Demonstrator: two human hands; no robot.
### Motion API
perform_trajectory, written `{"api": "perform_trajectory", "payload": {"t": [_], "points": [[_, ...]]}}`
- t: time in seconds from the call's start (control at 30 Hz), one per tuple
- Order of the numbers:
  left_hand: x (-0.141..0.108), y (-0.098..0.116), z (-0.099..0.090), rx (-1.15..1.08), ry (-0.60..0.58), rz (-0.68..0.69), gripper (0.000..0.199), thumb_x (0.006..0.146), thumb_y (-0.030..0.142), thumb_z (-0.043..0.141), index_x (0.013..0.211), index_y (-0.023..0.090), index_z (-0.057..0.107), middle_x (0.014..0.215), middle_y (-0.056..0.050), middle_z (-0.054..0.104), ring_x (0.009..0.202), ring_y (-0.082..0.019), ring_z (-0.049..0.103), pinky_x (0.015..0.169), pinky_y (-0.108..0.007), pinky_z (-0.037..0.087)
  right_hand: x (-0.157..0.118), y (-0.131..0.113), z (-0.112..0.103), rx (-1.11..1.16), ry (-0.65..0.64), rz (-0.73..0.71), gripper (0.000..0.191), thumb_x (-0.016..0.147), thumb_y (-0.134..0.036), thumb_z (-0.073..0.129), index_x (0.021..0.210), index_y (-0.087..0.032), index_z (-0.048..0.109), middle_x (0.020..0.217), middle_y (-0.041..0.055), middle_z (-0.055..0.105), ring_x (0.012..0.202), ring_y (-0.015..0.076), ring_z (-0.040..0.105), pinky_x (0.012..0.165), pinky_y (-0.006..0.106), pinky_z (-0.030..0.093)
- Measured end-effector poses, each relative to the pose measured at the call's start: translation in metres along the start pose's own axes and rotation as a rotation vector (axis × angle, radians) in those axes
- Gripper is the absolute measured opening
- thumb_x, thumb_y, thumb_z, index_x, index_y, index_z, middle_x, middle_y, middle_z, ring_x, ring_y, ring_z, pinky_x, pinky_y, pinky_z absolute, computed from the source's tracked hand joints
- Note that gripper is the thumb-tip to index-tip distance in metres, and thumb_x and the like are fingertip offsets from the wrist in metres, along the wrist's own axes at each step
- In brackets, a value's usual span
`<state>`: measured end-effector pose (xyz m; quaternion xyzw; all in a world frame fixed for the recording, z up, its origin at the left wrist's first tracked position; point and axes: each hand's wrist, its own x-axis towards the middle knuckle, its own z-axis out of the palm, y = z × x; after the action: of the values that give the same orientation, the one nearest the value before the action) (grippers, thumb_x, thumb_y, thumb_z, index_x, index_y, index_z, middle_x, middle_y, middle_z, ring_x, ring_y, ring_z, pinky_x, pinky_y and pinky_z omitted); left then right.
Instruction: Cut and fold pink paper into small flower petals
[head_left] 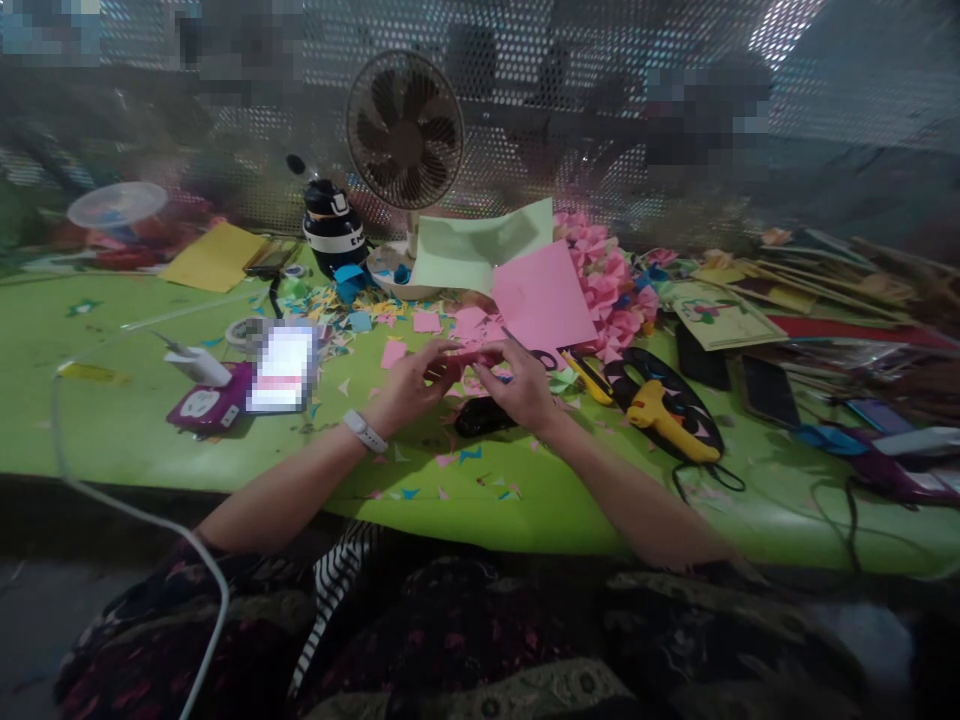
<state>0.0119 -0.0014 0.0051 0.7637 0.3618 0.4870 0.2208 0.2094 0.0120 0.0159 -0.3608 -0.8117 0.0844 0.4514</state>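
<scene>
Perforated metal (517, 90) backs a green surface (135, 430) strewn with coloured paper scraps (394, 353), where we sit with both forearms laid toward the middle. Our left hand (422, 377), a pale watch (365, 430) at its wrist, is curled nearly closed, thumb and fingertips pinching one end of a small pink piece (470, 357). Our right hand (523, 385) meets it from the other side, its fingers bent and its tips closed on the same piece, which sits between the two hands, just above the scraps; in the dim light its shape is hard to make out.

Under our right hand lies a black object (480, 416). Just beyond, a pink sheet (544, 297) overlaps a pale green sheet (469, 250), with a heap of pink paper flowers (596, 275) alongside. To our right rest a yellow cutter (591, 377) and a yellow glue gun (675, 422); to our left, a lit phone (281, 368) leans by a purple power strip (206, 402). A fan (405, 130) and a dark bottle (330, 228) stand at the back, near the metal.
</scene>
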Motion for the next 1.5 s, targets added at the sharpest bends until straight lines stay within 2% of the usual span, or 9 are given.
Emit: {"api": "perform_trajectory", "payload": {"t": [0.13,0.33,0.5,0.67,0.83,1.0,1.23,1.5], "points": [[-0.001,0.002,0.0,0.113,-0.013,0.048,0.026,0.092,0.025,0.057,0.116,0.019,0.058,0.083,-0.004,0.072,0.072,-0.014,0.07,0.067,-0.027,0.058,0.001,0.0,-0.001,-0.054,-0.009,0.016,0.014,0.087,-0.029,0.062,0.098,-0.02,0.063,0.089,0.0054,0.07,0.08,0.0192,0.064,0.073,0.031,0.05],[-0.003,-0.004,0.0,0.172,-0.002,0.068,0.025,0.091,0.027,0.06,0.115,0.018,0.059,0.087,-0.006,0.073,0.073,-0.014,0.071,0.067,-0.026,0.058,0.002,0.0,-0.001,-0.133,-0.018,-0.051,0.017,0.091,-0.03,0.059,0.103,-0.021,0.065,0.095,0.0073,0.071,0.087,0.0216,0.065,0.079,0.034,0.05],[-0.003,-0.002,0.002,0.07,0.003,0.043,0.023,0.092,0.029,0.058,0.112,0.017,0.061,0.091,-0.006,0.073,0.075,-0.013,0.071,0.062,-0.022,0.057,0.002,-0.001,-0.001,-0.117,-0.035,-0.065,0.014,0.094,-0.03,0.057,0.1,-0.021,0.067,0.091,0.0058,0.071,0.085,0.0202,0.065,0.078,0.032,0.049],[-0.003,0.007,0.001,-0.024,-0.034,-0.031,0.033,0.091,0.023,0.056,0.123,0.015,0.057,0.088,-0.007,0.072,0.074,-0.013,0.07,0.062,-0.022,0.057,0.003,-0.003,-0.003,0.034,-0.073,0.003,0.014,0.094,-0.029,0.057,0.098,-0.02,0.066,0.09,0.0048,0.071,0.081,0.0187,0.066,0.073,0.03,0.05],[-0.005,0.005,0.002,0.165,-0.02,0.052,0.031,0.09,0.021,0.056,0.121,0.019,0.058,0.093,-0.007,0.073,0.074,-0.014,0.07,0.066,-0.024,0.057,0.003,-0.003,-0.004,0.002,-0.114,0.035,0.013,0.094,-0.026,0.056,0.101,-0.019,0.064,0.093,0.0061,0.073,0.083,0.02,0.067,0.074,0.031,0.05],[-0.007,0.007,0.003,0.294,-0.033,0.056,0.034,0.093,0.025,0.054,0.126,0.019,0.054,0.092,-0.007,0.072,0.07,-0.015,0.07,0.066,-0.026,0.056,0.002,-0.003,-0.002,-0.088,-0.119,0.002,0.015,0.092,-0.022,0.055,0.103,-0.019,0.065,0.095,0.0076,0.074,0.086,0.0225,0.067,0.076,0.034,0.049],[-0.006,0.01,0.005,0.334,-0.021,0.08,0.038,0.092,0.018,0.054,0.13,0.019,0.049,0.086,-0.004,0.072,0.066,-0.013,0.068,0.061,-0.023,0.052,-0.001,0.0,0.0,-0.132,-0.135,-0.029,0.017,0.092,-0.019,0.055,0.105,-0.02,0.064,0.101,0.0078,0.073,0.092,0.0238,0.066,0.082,0.036,0.049],[-0.005,0.014,0.003,0.367,-0.02,0.125,0.033,0.094,0.022,0.052,0.126,0.019,0.049,0.087,-0.005,0.071,0.067,-0.014,0.068,0.059,-0.023,0.049,-0.003,-0.001,0.005,-0.204,-0.129,-0.065,0.018,0.097,-0.023,0.049,0.105,-0.019,0.065,0.095,0.0103,0.073,0.086,0.0245,0.066,0.078,0.037,0.05]]}}
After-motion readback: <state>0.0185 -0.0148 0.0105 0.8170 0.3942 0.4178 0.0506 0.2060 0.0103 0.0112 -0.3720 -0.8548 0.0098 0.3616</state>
